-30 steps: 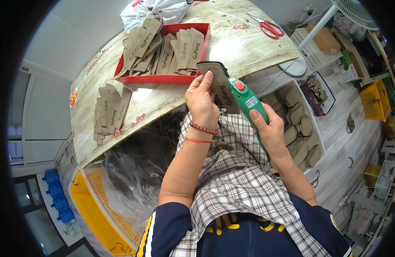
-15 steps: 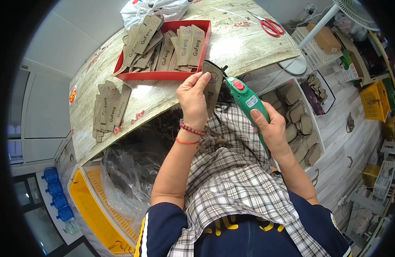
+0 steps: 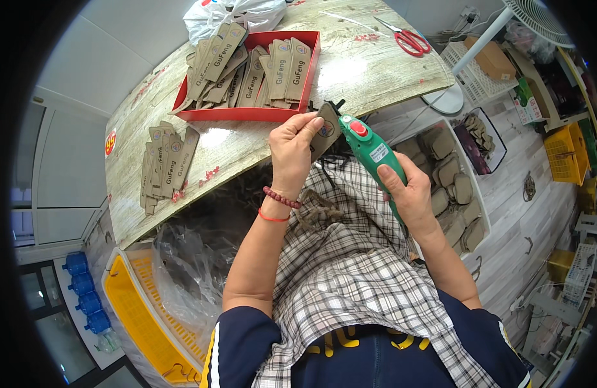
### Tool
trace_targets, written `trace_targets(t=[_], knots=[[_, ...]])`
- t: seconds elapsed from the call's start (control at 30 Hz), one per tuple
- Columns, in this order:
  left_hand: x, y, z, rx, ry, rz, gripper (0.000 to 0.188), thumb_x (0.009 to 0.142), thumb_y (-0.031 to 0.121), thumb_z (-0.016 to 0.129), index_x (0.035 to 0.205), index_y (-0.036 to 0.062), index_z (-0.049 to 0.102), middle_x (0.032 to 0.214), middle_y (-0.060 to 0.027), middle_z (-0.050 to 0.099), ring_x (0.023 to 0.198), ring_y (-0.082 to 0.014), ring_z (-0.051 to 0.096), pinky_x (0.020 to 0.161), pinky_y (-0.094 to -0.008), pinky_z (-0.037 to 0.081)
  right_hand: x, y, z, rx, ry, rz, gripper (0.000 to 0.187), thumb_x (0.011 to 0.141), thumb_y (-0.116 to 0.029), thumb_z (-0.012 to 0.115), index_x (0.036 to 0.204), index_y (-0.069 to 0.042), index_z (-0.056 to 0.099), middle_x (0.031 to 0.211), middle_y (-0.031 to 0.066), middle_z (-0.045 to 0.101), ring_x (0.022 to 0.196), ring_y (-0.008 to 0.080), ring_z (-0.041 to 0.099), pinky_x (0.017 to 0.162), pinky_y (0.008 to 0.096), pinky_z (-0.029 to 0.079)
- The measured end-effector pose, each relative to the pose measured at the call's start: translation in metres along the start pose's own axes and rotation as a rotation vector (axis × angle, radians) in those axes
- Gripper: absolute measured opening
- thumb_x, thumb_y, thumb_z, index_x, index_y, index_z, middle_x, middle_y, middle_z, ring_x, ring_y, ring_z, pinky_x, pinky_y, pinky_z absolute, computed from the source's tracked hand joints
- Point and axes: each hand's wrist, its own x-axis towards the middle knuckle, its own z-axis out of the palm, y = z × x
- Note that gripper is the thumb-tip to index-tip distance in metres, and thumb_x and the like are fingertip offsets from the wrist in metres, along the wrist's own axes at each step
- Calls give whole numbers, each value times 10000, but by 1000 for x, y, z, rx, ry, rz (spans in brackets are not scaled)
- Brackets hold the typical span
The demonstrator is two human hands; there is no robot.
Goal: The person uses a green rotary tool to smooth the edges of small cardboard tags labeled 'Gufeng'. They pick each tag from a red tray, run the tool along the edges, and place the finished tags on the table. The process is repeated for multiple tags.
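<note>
In my left hand (image 3: 292, 145), thumb and fingers pinch a grey-brown fabric strip (image 3: 324, 132) with a small round emblem. My right hand (image 3: 412, 194) is wrapped round a green handheld electric trimmer (image 3: 374, 145) with a red button. Its dark head lies right against the strip's edge; whether it cuts there I cannot make out. Beyond my hands, a red box (image 3: 247, 115) holds many similar printed strips (image 3: 280, 71). On the table to the left lies a loose pile of strips (image 3: 169, 161).
The pale wooden table (image 3: 369, 74) carries red-handled scissors (image 3: 412, 42) and a white plastic bag (image 3: 234, 18). A checked apron (image 3: 363, 271) covers my lap. On the right stands a white bin (image 3: 483, 220) of brown pieces; a yellow basket (image 3: 133, 317) stands left, beside clear plastic (image 3: 188, 271).
My left hand has shifted slightly down and tilted the strip, so its top now leans right against the trimmer's head. The trimmer has barely moved.
</note>
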Motion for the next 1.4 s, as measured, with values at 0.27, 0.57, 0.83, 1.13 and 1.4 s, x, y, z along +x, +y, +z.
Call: trace_targets(t=[0.27,0.57,0.83,1.13,1.4], knots=[[7,7,-11,200,-134,106,147,868,48,661,967,-56,692,849,-42,666,775,-88,587,723,-228,471,2,0,-3,6,-4,4,445,909,-371,666,1122,17,619,688,-13,546,569,51,482,512,222,400],[17,34,-26,589,-276,275,116,846,83,669,926,5,698,770,-76,602,725,-191,594,682,-299,462,1,0,-6,-8,-50,7,487,893,-413,676,1128,10,619,702,-12,553,581,48,487,525,224,405],[22,64,-106,594,-190,168,130,890,42,614,954,-44,687,848,-13,662,772,-76,583,737,-229,469,2,6,6,14,-51,38,423,911,-355,659,1133,4,619,711,-8,557,577,49,491,518,225,410],[127,38,-191,1252,418,645,207,817,235,672,991,127,705,978,-78,624,1001,-268,547,904,-406,400,5,24,1,-48,9,66,415,921,-370,639,1094,7,623,701,0,552,564,63,506,508,240,430],[241,29,-87,1576,504,619,204,763,179,678,948,96,659,1021,-84,605,1057,-285,517,912,-432,384,5,28,1,-38,21,98,463,916,-388,648,1146,13,612,738,12,571,578,65,505,514,237,426]])
